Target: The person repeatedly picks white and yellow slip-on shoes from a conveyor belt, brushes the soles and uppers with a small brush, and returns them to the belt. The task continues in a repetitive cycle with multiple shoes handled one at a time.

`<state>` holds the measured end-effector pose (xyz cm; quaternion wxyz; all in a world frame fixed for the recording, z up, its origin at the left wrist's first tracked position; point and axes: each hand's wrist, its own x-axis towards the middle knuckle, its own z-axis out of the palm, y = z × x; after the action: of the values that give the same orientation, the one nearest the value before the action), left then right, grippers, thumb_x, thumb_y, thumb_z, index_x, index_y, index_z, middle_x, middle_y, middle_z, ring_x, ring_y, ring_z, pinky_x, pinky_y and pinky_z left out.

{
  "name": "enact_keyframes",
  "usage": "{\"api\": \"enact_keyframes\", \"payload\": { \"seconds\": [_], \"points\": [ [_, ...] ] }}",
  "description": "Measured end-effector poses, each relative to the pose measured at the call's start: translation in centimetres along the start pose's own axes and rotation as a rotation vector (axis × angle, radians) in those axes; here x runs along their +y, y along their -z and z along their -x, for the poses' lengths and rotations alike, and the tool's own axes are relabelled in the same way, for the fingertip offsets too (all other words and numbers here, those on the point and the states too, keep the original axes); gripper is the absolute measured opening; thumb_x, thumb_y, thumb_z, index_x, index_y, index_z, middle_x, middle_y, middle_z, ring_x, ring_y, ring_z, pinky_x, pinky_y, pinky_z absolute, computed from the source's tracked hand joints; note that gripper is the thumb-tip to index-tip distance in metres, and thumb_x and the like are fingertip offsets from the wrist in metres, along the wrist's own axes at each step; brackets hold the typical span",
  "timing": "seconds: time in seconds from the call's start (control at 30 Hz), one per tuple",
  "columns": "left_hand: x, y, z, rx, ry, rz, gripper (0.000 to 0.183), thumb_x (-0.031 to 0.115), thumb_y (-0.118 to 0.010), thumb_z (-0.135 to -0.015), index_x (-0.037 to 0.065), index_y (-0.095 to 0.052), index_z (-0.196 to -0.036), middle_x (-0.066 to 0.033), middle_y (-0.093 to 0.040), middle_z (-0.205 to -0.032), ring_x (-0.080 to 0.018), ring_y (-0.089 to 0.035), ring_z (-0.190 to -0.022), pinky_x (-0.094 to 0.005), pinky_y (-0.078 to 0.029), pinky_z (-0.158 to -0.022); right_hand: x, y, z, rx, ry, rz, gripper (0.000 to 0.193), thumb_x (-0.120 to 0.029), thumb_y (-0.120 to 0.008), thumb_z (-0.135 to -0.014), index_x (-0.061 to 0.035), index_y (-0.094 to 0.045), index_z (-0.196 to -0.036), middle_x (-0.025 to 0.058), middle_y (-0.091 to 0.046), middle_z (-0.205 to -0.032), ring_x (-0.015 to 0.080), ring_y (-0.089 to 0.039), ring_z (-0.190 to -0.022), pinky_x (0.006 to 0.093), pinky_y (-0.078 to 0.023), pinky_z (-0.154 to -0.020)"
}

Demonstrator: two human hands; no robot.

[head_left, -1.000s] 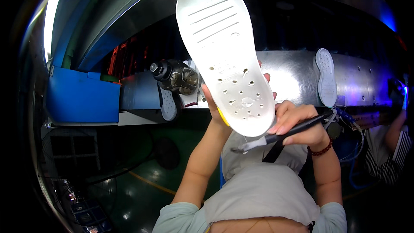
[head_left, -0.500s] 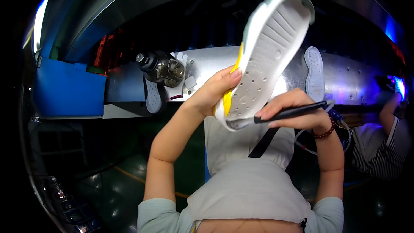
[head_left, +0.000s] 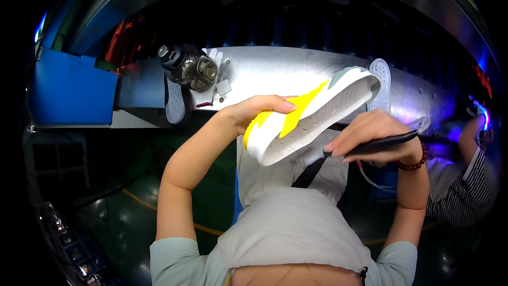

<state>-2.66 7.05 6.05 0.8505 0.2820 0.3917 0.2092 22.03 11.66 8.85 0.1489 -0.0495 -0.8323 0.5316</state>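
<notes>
A white shoe sole (head_left: 329,110) with yellow and grey-green side panels is tilted on its side over my lap, its hollow inner face turned toward me and to the right. My left hand (head_left: 259,111) grips it at the yellow side, thumb on top. My right hand (head_left: 373,133) is closed round a black-handled brush (head_left: 396,141) with a clear tube at its back end. The brush's pale tip is blurred and sits just below the sole's near edge, apparently apart from it.
Behind the sole runs a metal bench (head_left: 275,63). A dark clear bottle (head_left: 198,71), a small pale block (head_left: 224,87) and a sole (head_left: 175,103) are on its left; another white sole (head_left: 380,79) lies behind my right hand. A person (head_left: 460,185) works at far right.
The sole has been lowered and rotated from nearly upright to a flatter slant, showing its yellow side. The brush has left the sole's inner heel and moved slightly right and down.
</notes>
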Motion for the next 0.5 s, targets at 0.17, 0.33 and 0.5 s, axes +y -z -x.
{"api": "enact_keyframes", "payload": {
  "seconds": [0.17,0.33,0.5],
  "points": [
    [-0.8,-0.5,0.2,0.149,-0.041,-0.030,0.055,0.035,-0.057,-0.066,-0.001,-0.051,-0.107,-0.0136,-0.057,-0.096,-0.0150,-0.058,-0.074,-0.0233,-0.046,-0.063,0.5,-1.0,0.3,-0.018,0.008,0.084,0.015,-0.007,-0.065,-0.068,-0.0053,-0.062,-0.083,0.0074,-0.063,-0.089,0.0191,-0.061,-0.079,0.0257,-0.044,-0.061],
    [-1.5,1.8,1.3,0.201,-0.008,0.168,0.053,0.034,-0.056,-0.066,-0.001,-0.053,-0.105,-0.0145,-0.057,-0.096,-0.0158,-0.058,-0.075,-0.0232,-0.046,-0.065,-0.3,-0.6,1.2,0.197,-0.008,0.115,0.018,-0.002,-0.066,-0.065,-0.0043,-0.062,-0.083,0.0101,-0.063,-0.088,0.0196,-0.062,-0.077,0.0257,-0.046,-0.065],
    [-2.9,4.5,1.6,0.135,-0.072,0.254,0.046,0.026,-0.052,-0.070,-0.002,-0.052,-0.106,-0.0156,-0.057,-0.096,-0.0164,-0.058,-0.080,-0.0251,-0.046,-0.069,0.6,-2.0,2.1,0.130,-0.034,0.133,0.018,-0.001,-0.067,-0.064,-0.0055,-0.063,-0.081,0.0092,-0.063,-0.090,0.0170,-0.061,-0.077,0.0241,-0.043,-0.062]
  ]
}}
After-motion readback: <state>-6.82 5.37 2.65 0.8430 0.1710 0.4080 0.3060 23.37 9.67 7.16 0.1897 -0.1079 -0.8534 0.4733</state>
